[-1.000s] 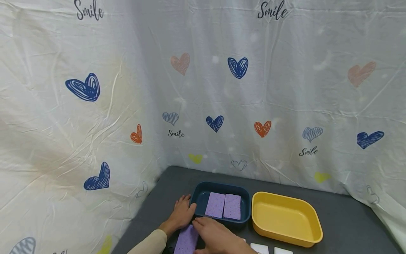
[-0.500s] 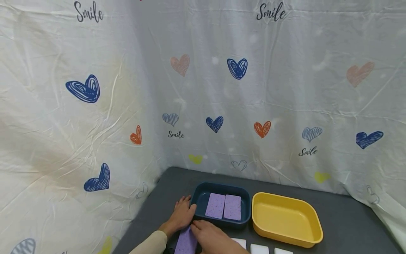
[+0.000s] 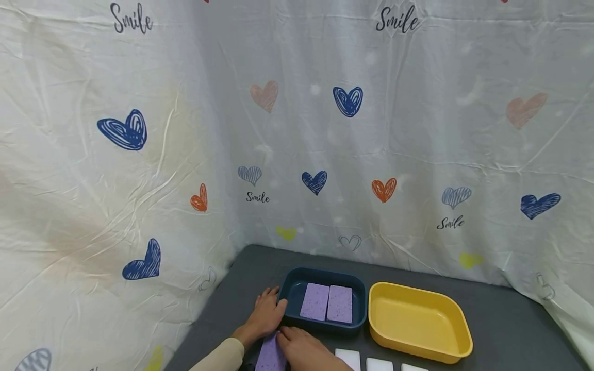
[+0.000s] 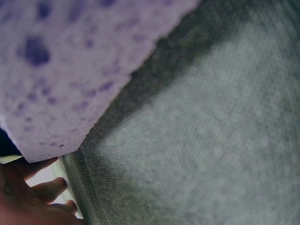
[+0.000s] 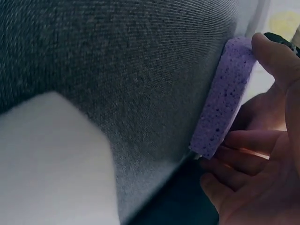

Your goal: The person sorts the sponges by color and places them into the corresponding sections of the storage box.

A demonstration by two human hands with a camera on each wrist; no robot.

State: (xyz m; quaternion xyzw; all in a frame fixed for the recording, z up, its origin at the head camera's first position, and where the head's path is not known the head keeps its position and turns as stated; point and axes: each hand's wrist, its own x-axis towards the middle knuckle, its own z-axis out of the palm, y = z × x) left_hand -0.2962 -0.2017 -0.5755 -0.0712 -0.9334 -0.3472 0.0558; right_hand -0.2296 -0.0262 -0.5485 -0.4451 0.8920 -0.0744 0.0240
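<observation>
My right hand (image 3: 299, 346) pinches a purple sponge (image 3: 268, 356) at the near edge of the grey table. In the right wrist view the sponge (image 5: 225, 98) stands tilted on its long edge, with the thumb on top and the fingers (image 5: 234, 143) under it. My left hand (image 3: 266, 312) lies relaxed on the table against the left wall of a dark blue tray (image 3: 325, 271). Two purple sponges (image 3: 315, 300) (image 3: 340, 303) lie flat side by side in that tray. The left wrist view shows the purple sponge (image 4: 56, 61) up close over the grey mat.
An empty yellow tray (image 3: 417, 319) sits right of the blue one. Three white sponges (image 3: 348, 358) (image 3: 379, 364) (image 3: 413, 367) lie along the near edge; one shows blurred in the right wrist view (image 5: 51, 159). A heart-printed cloth (image 3: 297, 154) hangs behind and at both sides.
My right hand has slid a little left and nearer, and the purple sponge under it has tipped up from flat onto its edge. The left hand has stayed put.
</observation>
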